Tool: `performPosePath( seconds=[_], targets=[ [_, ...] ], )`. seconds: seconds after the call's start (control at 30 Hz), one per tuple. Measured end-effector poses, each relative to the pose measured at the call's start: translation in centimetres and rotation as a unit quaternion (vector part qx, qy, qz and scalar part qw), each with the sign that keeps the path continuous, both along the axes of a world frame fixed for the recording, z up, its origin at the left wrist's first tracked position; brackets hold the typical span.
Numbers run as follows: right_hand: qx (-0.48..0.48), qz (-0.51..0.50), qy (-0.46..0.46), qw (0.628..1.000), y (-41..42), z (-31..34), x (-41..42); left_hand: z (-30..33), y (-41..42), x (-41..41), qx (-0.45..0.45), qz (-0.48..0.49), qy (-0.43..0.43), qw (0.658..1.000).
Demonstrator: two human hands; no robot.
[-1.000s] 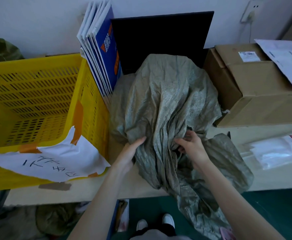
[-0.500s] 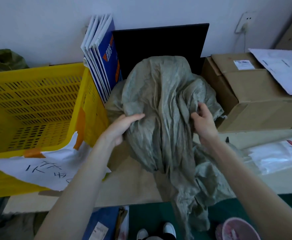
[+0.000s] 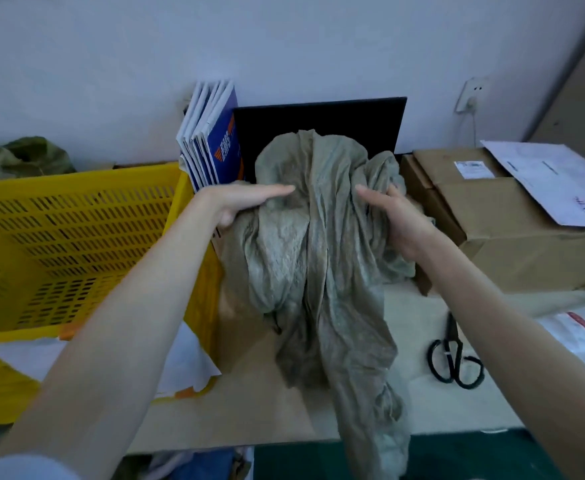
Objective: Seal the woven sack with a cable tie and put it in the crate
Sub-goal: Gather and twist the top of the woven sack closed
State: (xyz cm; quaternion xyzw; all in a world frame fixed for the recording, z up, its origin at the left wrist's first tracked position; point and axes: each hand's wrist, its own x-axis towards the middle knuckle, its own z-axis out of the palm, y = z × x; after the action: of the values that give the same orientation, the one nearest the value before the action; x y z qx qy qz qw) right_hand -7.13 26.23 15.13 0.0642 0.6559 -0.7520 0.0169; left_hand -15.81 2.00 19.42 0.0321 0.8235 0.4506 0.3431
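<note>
A grey-green woven sack lies bunched in the middle of the table, its loose end hanging over the front edge. My left hand presses flat against the sack's upper left side with fingers extended. My right hand grips a fold of the sack on its upper right side. The yellow slatted crate stands to the left of the sack, with nothing visible inside it. No cable tie is visible.
Black scissors lie on the table right of the sack. Cardboard boxes with papers on top stand at the right. Blue-white booklets and a black panel lean on the wall behind. A plastic packet lies far right.
Both hands have moved up the sack, from its lower folds to its upper part, lifting and gathering it. The scissors, earlier covered by the sack, are now exposed.
</note>
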Motion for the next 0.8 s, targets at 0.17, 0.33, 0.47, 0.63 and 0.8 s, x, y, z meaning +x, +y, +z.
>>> performPosePath(
  seconds=[0.17,0.33,0.47,0.63,0.8],
  targets=[
    [-0.068,0.047,-0.041,0.996,0.2,0.3,-0.3,0.7,0.9,-0.8,0.116,0.059,0.001,0.991],
    [-0.090,-0.037,-0.033,0.995,-0.7,-2.4,-0.9,-1.9,2.4,1.1,0.131,0.059,0.001,0.990],
    [-0.054,-0.047,-0.030,0.997,-1.9,-5.0,0.1,-5.0,3.0,2.8,0.044,0.080,0.007,0.996],
    [0.037,-0.055,-0.052,0.996,-2.8,-9.0,1.8,-9.8,3.0,6.2,0.046,0.201,0.021,0.978],
    [0.078,-0.038,-0.066,0.994,-3.5,-12.0,4.1,-15.4,3.1,9.5,0.103,0.291,-0.113,0.944]
  ],
)
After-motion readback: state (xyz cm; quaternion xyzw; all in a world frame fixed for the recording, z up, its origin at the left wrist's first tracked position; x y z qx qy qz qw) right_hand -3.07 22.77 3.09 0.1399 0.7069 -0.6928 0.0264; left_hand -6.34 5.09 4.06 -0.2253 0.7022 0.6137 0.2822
